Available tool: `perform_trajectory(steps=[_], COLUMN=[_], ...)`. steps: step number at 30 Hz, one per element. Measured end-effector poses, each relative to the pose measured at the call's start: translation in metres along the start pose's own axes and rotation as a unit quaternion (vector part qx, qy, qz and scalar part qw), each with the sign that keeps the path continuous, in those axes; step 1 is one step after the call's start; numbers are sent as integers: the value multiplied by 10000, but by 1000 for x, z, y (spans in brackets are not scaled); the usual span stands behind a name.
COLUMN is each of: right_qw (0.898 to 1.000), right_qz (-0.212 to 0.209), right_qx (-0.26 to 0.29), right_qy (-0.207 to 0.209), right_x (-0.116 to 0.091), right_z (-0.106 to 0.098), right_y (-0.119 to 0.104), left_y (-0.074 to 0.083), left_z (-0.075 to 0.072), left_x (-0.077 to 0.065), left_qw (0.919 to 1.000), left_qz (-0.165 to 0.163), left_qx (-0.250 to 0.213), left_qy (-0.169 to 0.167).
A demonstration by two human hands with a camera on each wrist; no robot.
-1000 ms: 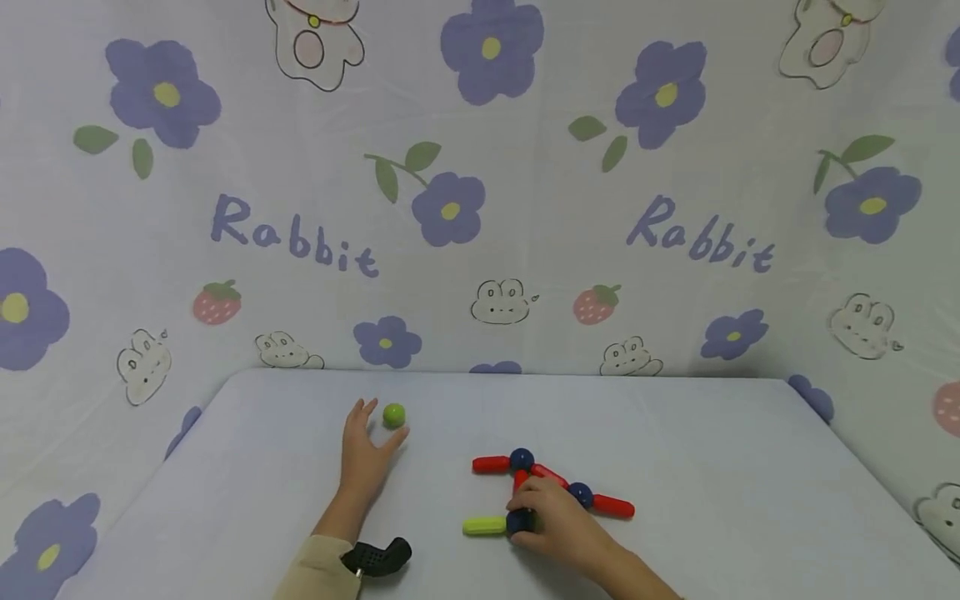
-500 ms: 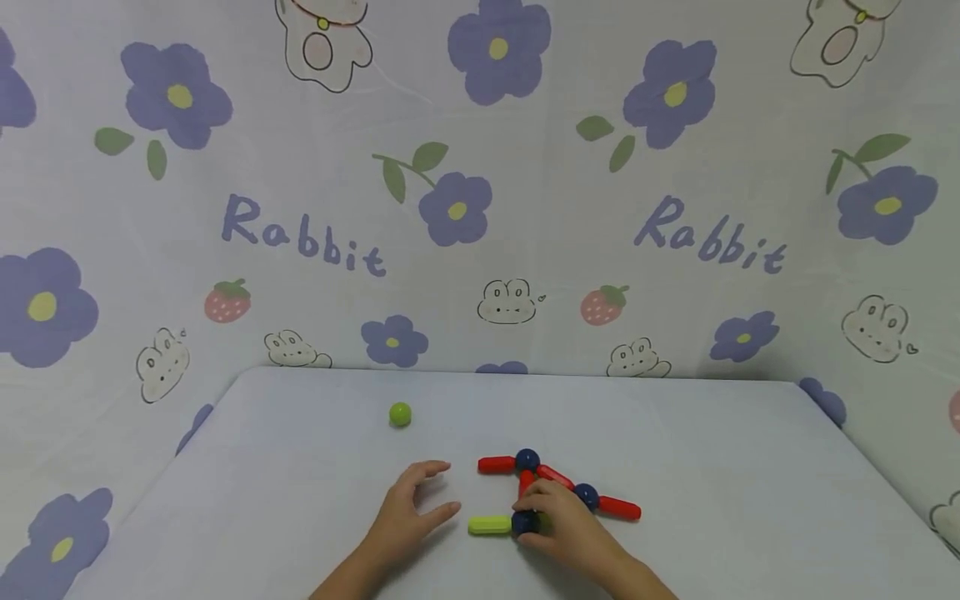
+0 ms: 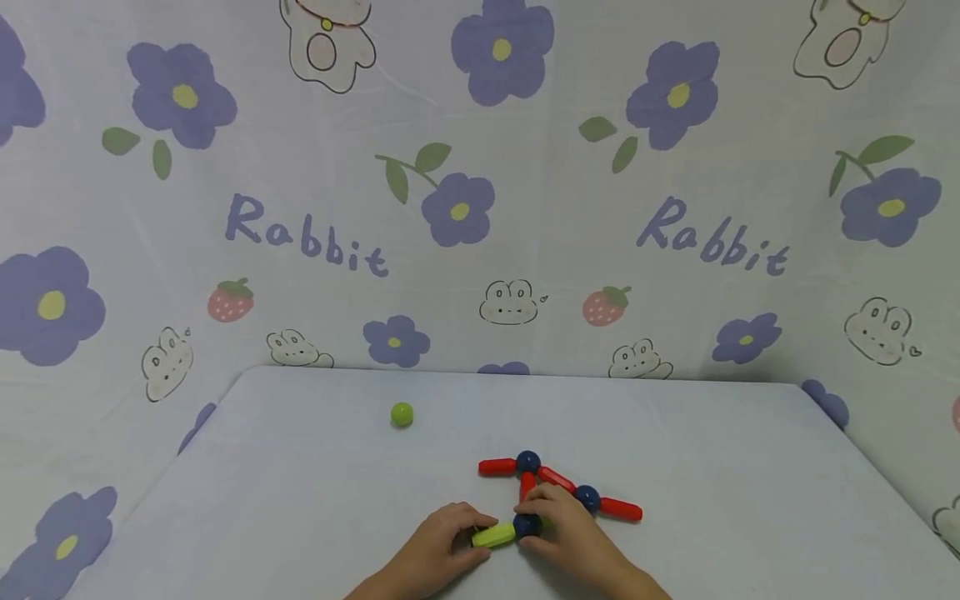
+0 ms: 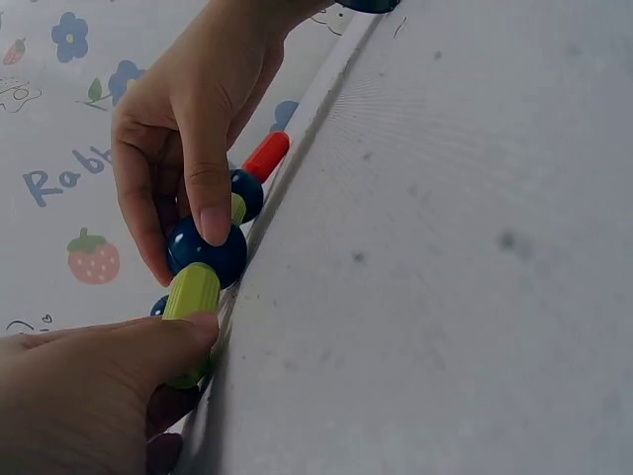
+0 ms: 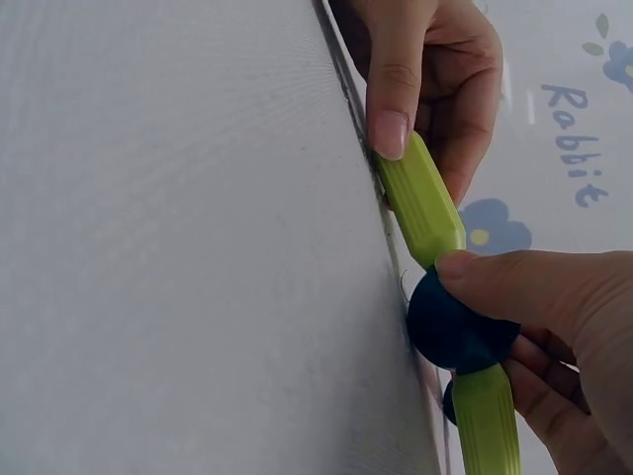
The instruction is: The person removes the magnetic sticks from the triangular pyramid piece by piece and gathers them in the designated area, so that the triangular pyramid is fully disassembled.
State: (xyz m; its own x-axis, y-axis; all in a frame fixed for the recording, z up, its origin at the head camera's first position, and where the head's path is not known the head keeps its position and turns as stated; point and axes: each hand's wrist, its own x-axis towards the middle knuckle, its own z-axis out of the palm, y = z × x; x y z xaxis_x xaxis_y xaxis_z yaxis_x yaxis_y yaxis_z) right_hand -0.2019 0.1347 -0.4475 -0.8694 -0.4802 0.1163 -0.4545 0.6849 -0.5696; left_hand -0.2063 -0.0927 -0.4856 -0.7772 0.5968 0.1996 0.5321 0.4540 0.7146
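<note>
My left hand [image 3: 448,543] pinches the outer end of a yellow-green magnetic rod [image 3: 492,536] between thumb and fingers. That rod's other end meets a dark blue ball [image 5: 457,322], which my right hand [image 3: 570,533] grips with thumb and fingertips. On the ball's far side a second yellow-green rod [image 5: 489,421] shows in the right wrist view, mostly covered by my right hand in the head view. Behind, a red rod [image 3: 528,485] runs from near my right fingers to another blue ball [image 3: 528,462]. A slanting red rod [image 3: 556,478] links that to a third blue ball [image 3: 587,498].
Two red rods stick outward from the joined shape, one at the left [image 3: 497,467] and one at the right [image 3: 622,509]. A loose green ball [image 3: 402,414] lies toward the back left of the white table [image 3: 300,467]. A patterned cloth [image 3: 510,208] hangs behind.
My left hand has come from beside the green ball, forward and right, and has taken hold of the yellow-green rod, whose left end now tilts nearer me. The right hand stays on its ball.
</note>
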Motion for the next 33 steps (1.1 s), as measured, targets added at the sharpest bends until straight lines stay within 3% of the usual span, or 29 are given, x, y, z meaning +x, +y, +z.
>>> perform_trajectory(steps=[14, 20, 33], right_qw=[10000, 9998, 9998], right_qz=[25, 86, -1], right_qx=[-40, 66, 80], right_qy=[-36, -194, -207], right_x=[1, -1, -1], right_z=[1, -2, -2], right_y=[0, -3, -3], left_y=[-2, -3, -11], left_z=[-1, -3, -14], left_x=[2, 3, 5], left_qw=[9981, 9981, 9941], left_qz=[-30, 29, -530], left_qx=[-505, -563, -944], left_qy=[365, 236, -86])
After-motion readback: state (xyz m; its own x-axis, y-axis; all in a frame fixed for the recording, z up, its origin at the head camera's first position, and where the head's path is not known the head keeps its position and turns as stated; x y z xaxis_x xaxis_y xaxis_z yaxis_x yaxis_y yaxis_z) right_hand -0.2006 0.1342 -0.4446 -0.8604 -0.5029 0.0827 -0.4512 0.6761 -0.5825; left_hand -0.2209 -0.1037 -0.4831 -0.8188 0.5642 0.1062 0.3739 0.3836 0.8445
